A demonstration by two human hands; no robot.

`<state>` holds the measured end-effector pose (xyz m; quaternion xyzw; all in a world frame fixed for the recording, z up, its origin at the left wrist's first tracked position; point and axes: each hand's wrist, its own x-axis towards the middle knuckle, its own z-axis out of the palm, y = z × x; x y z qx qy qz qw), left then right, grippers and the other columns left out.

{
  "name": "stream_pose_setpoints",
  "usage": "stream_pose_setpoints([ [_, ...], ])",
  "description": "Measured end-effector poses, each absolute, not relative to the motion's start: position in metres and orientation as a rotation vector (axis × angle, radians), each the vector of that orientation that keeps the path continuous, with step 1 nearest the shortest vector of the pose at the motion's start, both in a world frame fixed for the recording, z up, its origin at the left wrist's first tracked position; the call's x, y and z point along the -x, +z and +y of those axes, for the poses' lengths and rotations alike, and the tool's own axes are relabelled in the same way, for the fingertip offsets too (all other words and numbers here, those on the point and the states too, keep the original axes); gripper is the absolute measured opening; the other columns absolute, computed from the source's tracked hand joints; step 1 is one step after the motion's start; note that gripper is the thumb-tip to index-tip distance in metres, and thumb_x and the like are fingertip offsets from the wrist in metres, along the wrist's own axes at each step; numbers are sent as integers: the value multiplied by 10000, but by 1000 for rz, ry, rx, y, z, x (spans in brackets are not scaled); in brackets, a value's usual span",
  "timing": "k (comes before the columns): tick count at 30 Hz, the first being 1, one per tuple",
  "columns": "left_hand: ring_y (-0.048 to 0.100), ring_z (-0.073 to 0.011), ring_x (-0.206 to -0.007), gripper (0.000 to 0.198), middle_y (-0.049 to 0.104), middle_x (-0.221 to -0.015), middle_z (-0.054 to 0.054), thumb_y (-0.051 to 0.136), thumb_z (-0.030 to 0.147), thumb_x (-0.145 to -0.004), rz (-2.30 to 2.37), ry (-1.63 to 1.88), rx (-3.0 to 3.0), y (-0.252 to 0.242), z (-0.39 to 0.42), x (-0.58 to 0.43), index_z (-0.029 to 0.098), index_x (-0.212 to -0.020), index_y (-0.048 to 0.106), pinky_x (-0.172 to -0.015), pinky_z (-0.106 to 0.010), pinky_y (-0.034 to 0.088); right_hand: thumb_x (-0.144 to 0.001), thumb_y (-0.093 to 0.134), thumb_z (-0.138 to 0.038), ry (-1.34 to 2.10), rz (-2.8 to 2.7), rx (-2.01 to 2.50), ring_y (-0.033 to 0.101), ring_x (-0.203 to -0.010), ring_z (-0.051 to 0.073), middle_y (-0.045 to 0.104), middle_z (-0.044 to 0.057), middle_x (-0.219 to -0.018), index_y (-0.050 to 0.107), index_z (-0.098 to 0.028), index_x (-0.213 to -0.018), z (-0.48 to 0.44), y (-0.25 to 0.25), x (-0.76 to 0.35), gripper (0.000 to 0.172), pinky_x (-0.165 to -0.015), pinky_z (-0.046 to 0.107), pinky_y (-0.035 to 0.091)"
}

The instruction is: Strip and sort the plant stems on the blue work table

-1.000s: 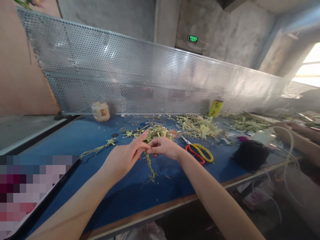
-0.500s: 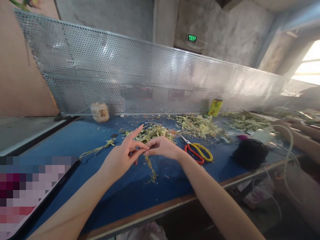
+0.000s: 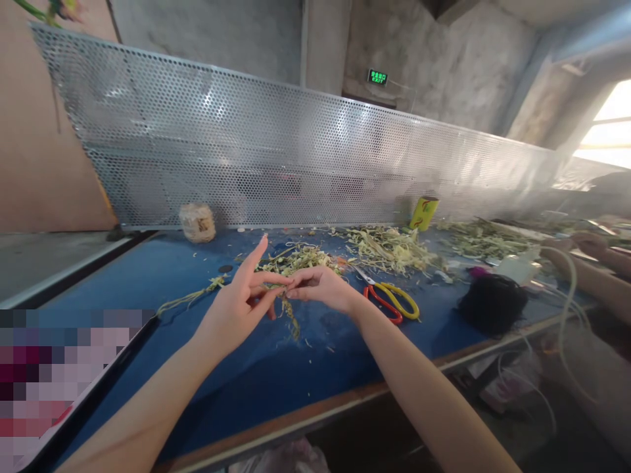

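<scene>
Over the middle of the blue tabletop (image 3: 236, 387), my left hand (image 3: 246, 295) and my right hand (image 3: 320, 287) meet at their fingertips. Both are closed in a pinch on a thin strand of dried plant fibre (image 3: 292, 320), whose twisted, ragged end dangles below the fingers. My left index finger points up, away from the pinch. The exact spot where the fingers grip is too small to make out. Just behind the hands lies a heap of pale green plant scraps (image 3: 305, 257). To the right of my right hand rest scissors (image 3: 389, 297) with one red and one yellow handle loop.
A ball of twine (image 3: 197, 222) stands by the perforated metal screen (image 3: 246, 144). More dried strips (image 3: 394, 248), a yellow can (image 3: 424, 213) and black yarn (image 3: 493, 303) lie to the right. Another person's hands (image 3: 582, 246) are at the far right. A knotted strand (image 3: 190, 299) lies left.
My left index finger has swung further upright and leftward. The dangling strand has shifted slightly left, and less of it hangs down. Both hands remain together at the pinch.
</scene>
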<state>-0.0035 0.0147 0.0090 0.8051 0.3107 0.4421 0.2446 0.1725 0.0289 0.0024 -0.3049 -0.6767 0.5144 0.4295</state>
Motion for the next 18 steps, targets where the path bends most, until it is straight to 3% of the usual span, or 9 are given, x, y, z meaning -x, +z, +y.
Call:
stream_pose_setpoints([
  [4,599,-120,-510,699,658,-946,-43,477,273,-777,954,1169,-2291,10,14,5,271,-1343,66,-538,-246,504,-608,669,-288,1236,-1726,812,435,-499,52,547,-45,-575,624,-165,-679,30,2,-174,149,-470,190,311],
  [12,594,-132,-484,756,676,-870,-34,543,348,-729,1065,1193,-2322,11,14,3,270,-1339,105,-499,-243,491,-619,656,-339,1149,-1719,921,412,-475,53,514,-43,-551,615,-157,-693,31,3,-176,201,-467,199,325],
  [18,579,-124,-456,776,671,-776,-4,568,297,-718,1086,1217,-2206,10,13,0,286,-1337,101,-522,-257,509,-621,657,-272,1038,-1727,946,498,-584,79,573,-16,-643,592,-152,-647,27,5,-170,139,-578,223,388],
])
